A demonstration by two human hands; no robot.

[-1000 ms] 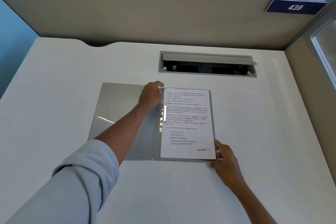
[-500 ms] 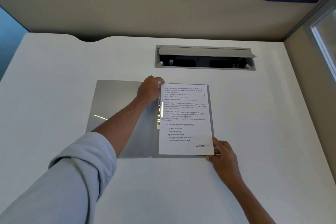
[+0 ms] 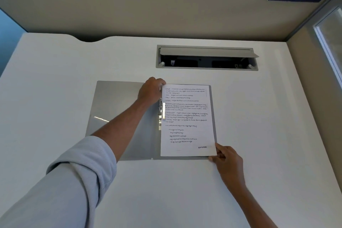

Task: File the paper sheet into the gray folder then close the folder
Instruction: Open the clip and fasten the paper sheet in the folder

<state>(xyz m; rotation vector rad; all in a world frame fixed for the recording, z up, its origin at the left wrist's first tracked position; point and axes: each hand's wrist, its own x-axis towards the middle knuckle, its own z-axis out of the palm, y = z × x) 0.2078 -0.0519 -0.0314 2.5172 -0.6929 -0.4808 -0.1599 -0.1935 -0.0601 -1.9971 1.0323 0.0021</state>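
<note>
Gray folder (image 3: 118,116) open flat on white desk (image 3: 55,79), paper sheet (image 3: 187,120) on its right half beside the metal clip (image 3: 161,114), left hand (image 3: 150,90) pinching sheet's top-left corner, right hand (image 3: 226,161) pinching bottom-right corner.

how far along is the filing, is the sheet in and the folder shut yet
Done: sheet lies on the right half of the open folder. In hand: left hand at its top-left corner by the clip, right hand at the bottom-right corner. Left: closing the folder; whether it's clipped is unclear.
</note>
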